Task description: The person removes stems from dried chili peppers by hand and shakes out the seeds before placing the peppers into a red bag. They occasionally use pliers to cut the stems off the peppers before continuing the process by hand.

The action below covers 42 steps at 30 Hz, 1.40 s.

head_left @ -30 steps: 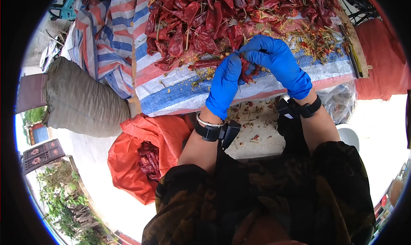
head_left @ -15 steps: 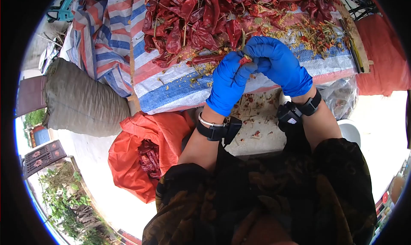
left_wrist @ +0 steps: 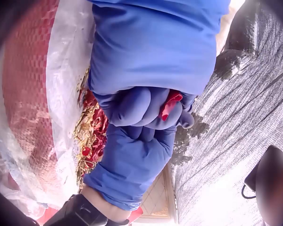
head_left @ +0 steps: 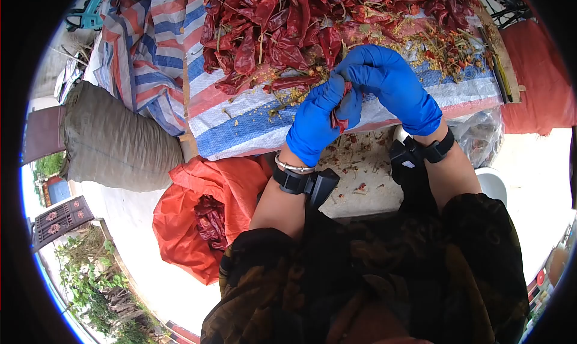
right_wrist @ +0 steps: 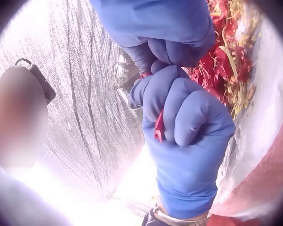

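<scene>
One red pepper is protruding from the left grip, whose curled fingers are pinching it; the right grip is touching alongside, its hold unclear. Judgement: light, close pinching is limiting tearing.

At twelve o'clock, glossy, wrinkled peppers are spread on a striped sheet of woven plastic. At nine o'clock, a grey sack is made of matt, creased cloth. Crinkled, plastic-looking fabric is seen in the orange sack at eight. The gloves are smooth; the bracelet is shiny metal.
</scene>
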Motion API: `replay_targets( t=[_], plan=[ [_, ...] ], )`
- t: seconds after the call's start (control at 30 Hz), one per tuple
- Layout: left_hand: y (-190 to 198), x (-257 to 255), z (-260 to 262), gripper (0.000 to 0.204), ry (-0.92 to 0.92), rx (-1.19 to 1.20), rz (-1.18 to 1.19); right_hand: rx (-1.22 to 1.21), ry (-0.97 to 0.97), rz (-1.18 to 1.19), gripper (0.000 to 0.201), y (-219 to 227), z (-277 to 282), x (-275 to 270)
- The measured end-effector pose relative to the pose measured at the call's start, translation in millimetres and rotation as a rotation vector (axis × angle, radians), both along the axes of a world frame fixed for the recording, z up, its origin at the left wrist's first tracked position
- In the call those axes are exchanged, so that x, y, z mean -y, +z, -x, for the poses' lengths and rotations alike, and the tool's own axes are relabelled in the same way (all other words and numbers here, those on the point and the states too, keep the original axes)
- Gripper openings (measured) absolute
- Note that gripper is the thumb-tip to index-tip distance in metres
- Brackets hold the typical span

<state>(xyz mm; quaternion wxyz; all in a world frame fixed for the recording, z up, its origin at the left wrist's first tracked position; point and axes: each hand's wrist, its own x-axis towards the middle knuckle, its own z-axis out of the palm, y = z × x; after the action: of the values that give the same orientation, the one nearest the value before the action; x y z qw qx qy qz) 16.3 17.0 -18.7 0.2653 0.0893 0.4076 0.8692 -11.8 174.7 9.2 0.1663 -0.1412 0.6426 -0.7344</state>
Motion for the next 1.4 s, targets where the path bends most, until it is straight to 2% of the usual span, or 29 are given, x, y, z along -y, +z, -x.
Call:
replay_targets(
  t=[0.03,0.1,0.13,0.17,0.2,0.23,0.33,0.43,0.5,0.53,0.57,0.6,0.63,0.67,0.7,0.73,0.77,0.83,0.87,0.97,1.0,1.07,1.2,1.3,1.37,1.4],
  plan=[
    [0,1,0,0.045,-0.041,-0.069,0.011,0.001,0.0,0.0,0.018,-3,0,-1],
    [-1,3,-1,0.043,-0.026,-0.111,0.074,0.225,0.089,0.212,0.015,-8,0,-1],
    [-1,5,-3,0.041,-0.015,-0.152,0.136,0.226,0.085,0.214,0.015,-7,-2,-1],
    [-1,8,-4,0.041,-0.02,-0.151,0.137,0.305,0.074,0.257,0.016,-4,-4,0],
    [-1,12,-5,0.035,-0.023,-0.144,0.237,0.385,0.062,0.3,0.017,-2,-6,1],
    [1,16,-6,0.032,-0.026,-0.138,0.337,0.386,0.056,0.302,0.017,-4,-6,0],
    [14,19,-4,0.032,-0.093,-0.227,0.444,0.387,0.129,0.289,0.019,-12,-5,-2],
    [13,18,-3,0.031,-0.142,-0.264,0.456,0.497,0.097,0.329,0.019,-24,-2,0],
    [12,16,-4,0.032,-0.086,-0.219,0.435,0.534,0.065,0.646,0.019,-33,2,7],
    [13,15,-2,0.032,-0.032,-0.183,0.412,0.521,0.064,0.644,0.019,-28,4,7],
    [9,14,0,0.032,-0.037,-0.2,0.405,0.432,-0.045,0.561,0.017,-20,4,3],
    [5,12,1,0.032,0.131,-0.195,0.376,0.341,-0.157,0.475,0.015,-11,6,0],
    [3,8,3,0.033,0.297,-0.187,0.34,0.32,-0.168,0.464,0.015,-7,10,-7],
    [1,0,-1,0.035,0.454,-0.12,0.319,-0.003,-0.36,0.077,0.015,-4,17,-15],
    [0,2,3,0.035,0.447,-0.132,0.303,-0.323,-0.538,-0.314,0.015,-2,24,-23],
    [-3,9,8,0.034,0.362,-0.121,0.161,-0.433,-0.63,-0.497,0.02,-5,29,-34],
    [-5,13,10,0.034,0.277,-0.106,0.024,-0.44,-0.636,-0.503,0.02,-6,36,-46],
    [2,8,9,0.031,0.315,-0.068,-0.037,-0.897,-0.754,-0.946,0.027,-2,44,-57],
    [3,7,10,0.029,0.321,-0.068,0.0,-0.883,-0.739,-1.039,0.041,-2,42,-60],
    [8,3,11,0.027,0.34,-0.051,0.023,-0.968,-0.646,-0.965,0.053,-15,54,-56],
    [8,2,12,0.026,0.349,-0.032,0.01,-0.966,-0.644,-0.963,0.053,-20,55,-52],
    [-7,9,15,0.023,0.327,-0.022,-0.022,-0.877,-0.5,-0.998,0.061,-29,58,-47],
    [-13,12,19,0.022,0.249,0.006,-0.054,-0.91,-0.502,-1.011,0.061,-34,64,-38],
    [-15,13,21,0.021,0.284,0.049,-0.019,-0.774,-0.546,-1.054,0.06,-48,68,-39],
    [-11,12,22,0.021,0.283,0.033,-0.015,-0.679,-0.526,-1.045,0.054,-51,69,-43],
    [-6,10,22,0.021,0.267,0.015,-0.014,-0.644,-0.516,-1.057,0.044,-41,67,-40]
  ],
)
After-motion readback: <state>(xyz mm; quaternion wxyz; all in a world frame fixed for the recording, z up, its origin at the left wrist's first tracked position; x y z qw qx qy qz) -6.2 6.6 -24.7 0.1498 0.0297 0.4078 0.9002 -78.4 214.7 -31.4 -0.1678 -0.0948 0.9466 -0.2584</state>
